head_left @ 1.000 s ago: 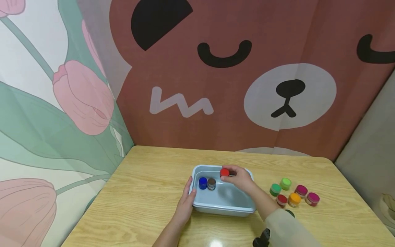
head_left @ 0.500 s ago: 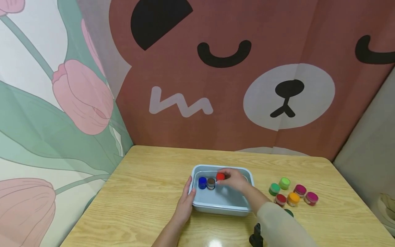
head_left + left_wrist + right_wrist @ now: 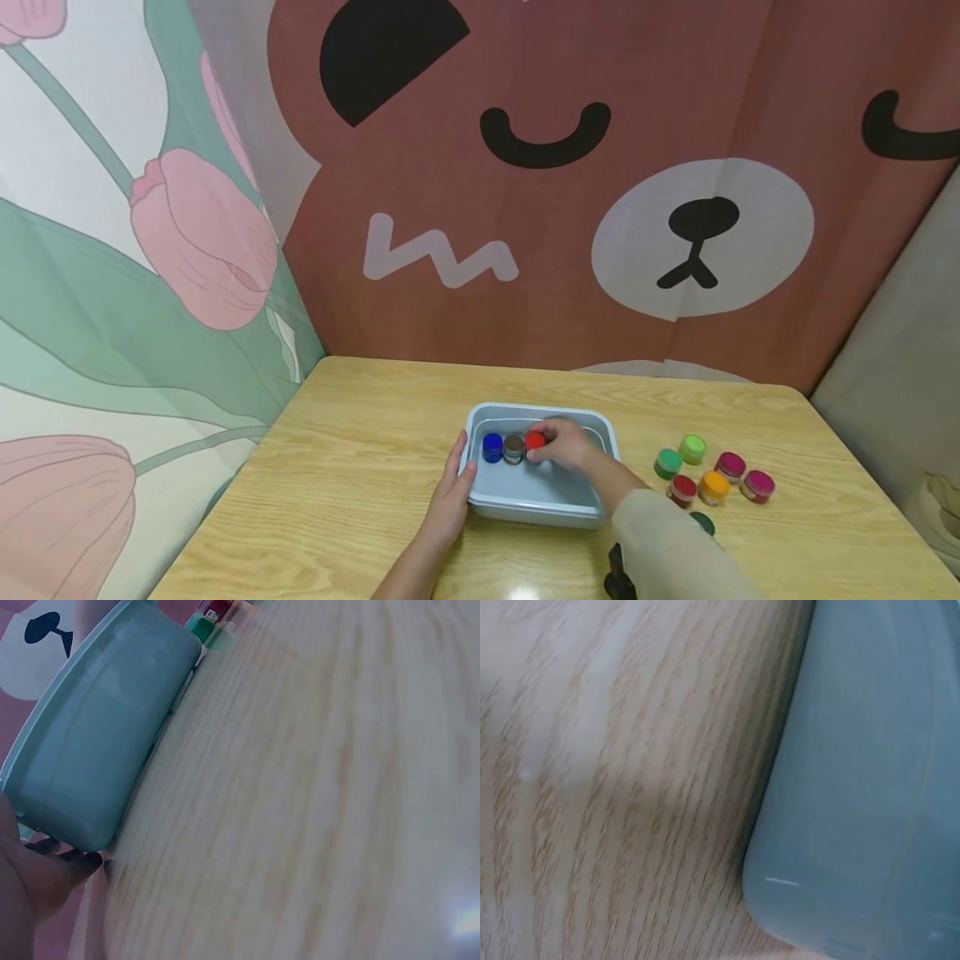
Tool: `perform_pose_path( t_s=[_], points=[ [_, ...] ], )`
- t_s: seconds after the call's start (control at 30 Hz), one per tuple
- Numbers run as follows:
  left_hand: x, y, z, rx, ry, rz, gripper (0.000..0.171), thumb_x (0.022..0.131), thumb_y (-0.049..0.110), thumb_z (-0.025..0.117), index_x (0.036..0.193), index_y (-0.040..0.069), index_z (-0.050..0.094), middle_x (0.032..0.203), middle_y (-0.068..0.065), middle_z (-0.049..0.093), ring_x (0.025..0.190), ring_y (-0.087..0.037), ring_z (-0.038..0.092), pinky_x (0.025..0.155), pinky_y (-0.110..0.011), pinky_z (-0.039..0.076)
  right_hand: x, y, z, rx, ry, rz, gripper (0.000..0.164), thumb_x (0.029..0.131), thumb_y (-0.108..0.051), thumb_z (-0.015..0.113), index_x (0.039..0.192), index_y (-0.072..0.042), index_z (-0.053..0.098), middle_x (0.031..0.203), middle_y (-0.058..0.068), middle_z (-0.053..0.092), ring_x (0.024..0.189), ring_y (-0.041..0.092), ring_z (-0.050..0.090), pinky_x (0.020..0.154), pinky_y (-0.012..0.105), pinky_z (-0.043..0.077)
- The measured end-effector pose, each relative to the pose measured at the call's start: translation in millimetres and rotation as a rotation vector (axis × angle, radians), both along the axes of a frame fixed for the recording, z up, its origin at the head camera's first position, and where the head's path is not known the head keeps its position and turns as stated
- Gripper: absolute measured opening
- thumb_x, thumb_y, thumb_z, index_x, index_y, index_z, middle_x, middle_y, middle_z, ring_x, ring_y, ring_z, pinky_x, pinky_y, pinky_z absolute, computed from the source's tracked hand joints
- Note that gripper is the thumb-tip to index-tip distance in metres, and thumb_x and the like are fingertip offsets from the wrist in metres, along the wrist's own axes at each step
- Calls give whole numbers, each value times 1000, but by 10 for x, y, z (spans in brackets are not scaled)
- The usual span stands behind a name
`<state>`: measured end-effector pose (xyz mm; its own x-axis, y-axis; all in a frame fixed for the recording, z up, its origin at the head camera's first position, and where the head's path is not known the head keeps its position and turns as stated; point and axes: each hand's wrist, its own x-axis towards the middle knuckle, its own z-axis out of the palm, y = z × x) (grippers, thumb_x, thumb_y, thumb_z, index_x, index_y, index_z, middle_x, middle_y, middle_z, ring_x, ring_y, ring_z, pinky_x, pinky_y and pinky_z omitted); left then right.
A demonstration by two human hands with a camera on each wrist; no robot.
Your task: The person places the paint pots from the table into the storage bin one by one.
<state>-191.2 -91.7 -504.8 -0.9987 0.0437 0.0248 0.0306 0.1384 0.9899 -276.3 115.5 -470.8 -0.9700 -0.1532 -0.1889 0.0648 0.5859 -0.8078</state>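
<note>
A light-blue plastic tub (image 3: 525, 492) stands on the wooden table. My left hand (image 3: 448, 496) holds its left side; in the left wrist view the fingers (image 3: 71, 862) lie against the tub's lower corner. Inside the tub, my right hand (image 3: 566, 446) pinches a small paint jar with a red lid (image 3: 534, 439). This jar is in line with a brown-lidded jar (image 3: 513, 449) and a blue-lidded jar (image 3: 492, 447) to its left. Fingers hide part of the red-lidded jar, so its contact with the tub floor cannot be told. The right wrist view shows only tub wall and table.
Several more jars stand right of the tub: light green (image 3: 693, 448), green (image 3: 668, 463), dark red (image 3: 682, 490), orange (image 3: 714, 487), two magenta ones (image 3: 730, 467), and a dark green one (image 3: 702, 522) partly behind the right sleeve (image 3: 675, 542). A printed bear curtain (image 3: 525, 317) hangs behind the table.
My right hand has moved left and lower inside the tub with the red-lidded jar, bringing it beside the brown-lidded one. The left hand has kept its place on the tub.
</note>
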Motion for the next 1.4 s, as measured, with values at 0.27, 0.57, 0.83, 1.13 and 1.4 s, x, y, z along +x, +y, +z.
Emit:
perform_pose_path(
  t_s=[0.27, 0.57, 0.83, 1.13, 1.4],
  points=[
    [-5, -4, 4, -11, -6, 0, 54, 106, 27, 38, 157, 20, 22, 163, -17, 20, 148, -48, 15, 114, -72, 12, -61, -16, -84, 51, -13, 5, 46, 71, -4, 84, 114, -5, 69, 106, 10, 70, 97, 22, 61, 91, 40, 49],
    [2, -3, -19, -8, 2, 3, 54, 106, 26, 38, 157, 19, 22, 162, -17, 21, 148, -47, 16, 115, -71, 12, -52, -8, -102, 86, -9, 8, 45, 71, -6, 85, 113, -4, 70, 103, 8, 70, 93, 19, 61, 87, 36, 51],
    [-7, -4, -15, -11, 0, 1, 55, 106, 27, 39, 157, 19, 22, 163, -17, 20, 148, -47, 16, 115, -72, 13, -27, -12, -49, 72, -32, 14, 48, 72, -6, 85, 117, -3, 67, 106, 10, 69, 96, 21, 61, 91, 39, 51],
    [-1, 7, -8, -3, 0, 4, 55, 106, 25, 39, 157, 18, 23, 163, -16, 21, 148, -46, 15, 116, -70, 12, 14, 63, 20, 54, 4, 19, 47, 77, -9, 80, 121, -1, 66, 118, 14, 68, 110, 28, 61, 100, 46, 50],
    [-5, 0, -10, -8, 2, 8, 54, 106, 27, 39, 157, 19, 23, 162, -17, 21, 148, -47, 16, 115, -71, 13, 129, 196, 300, 34, 19, 14, 49, 80, -15, 80, 125, -2, 64, 126, 17, 65, 118, 33, 60, 100, 45, 52]
  ],
)
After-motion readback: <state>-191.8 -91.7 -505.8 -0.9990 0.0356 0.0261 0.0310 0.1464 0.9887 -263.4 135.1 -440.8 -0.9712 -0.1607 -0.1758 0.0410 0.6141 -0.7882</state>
